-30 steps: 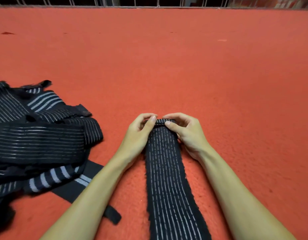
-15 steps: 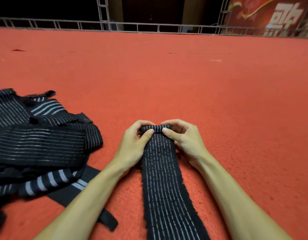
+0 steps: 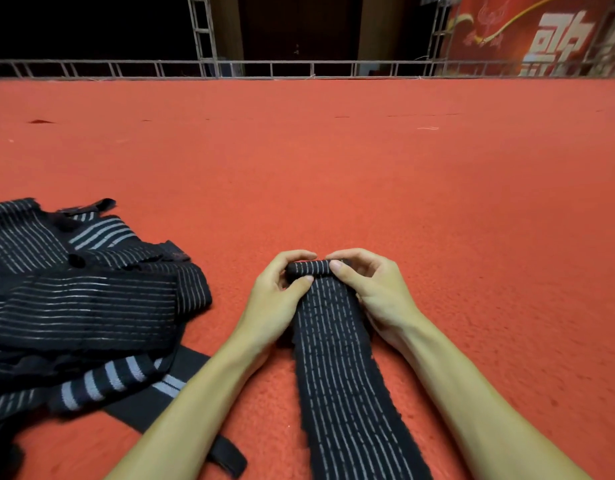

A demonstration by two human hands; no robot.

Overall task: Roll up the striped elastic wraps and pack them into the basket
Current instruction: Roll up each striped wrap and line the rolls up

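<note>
A black elastic wrap [image 3: 337,375] with thin, broken grey stripes running down its length lies flat on the red carpet [image 3: 333,168]. Its edges are slightly frayed. Its far end is turned over into a small, tight roll [image 3: 307,268], a short cylinder lying crosswise, and its near end is cut off by the bottom of the view.

Both hands hold that roll. The left hand [image 3: 278,299] is at the roll's left end, fingers curled over the far side and thumb laid on the strip just beside the roll, so its grip is closed on the wrap. The right hand [image 3: 371,289] is at the roll's right end, thumb tip pressed on top and fingers arched over the back, also pinching the wrap. The right end of the roll is hidden under that thumb. Both bare forearms run alongside the strip, one on each side.

Left of the wrap, well apart from it, lies a loose pile of wraps [image 3: 84,299]: black knit bands, some with fine stripes and some with broad grey bars, overlapping so that single pieces are hard to separate. The pile runs off the left edge.

Far beyond the wrap, a low metal truss rail [image 3: 202,69] borders the carpet, with a red banner [image 3: 541,36] at the right.
</note>
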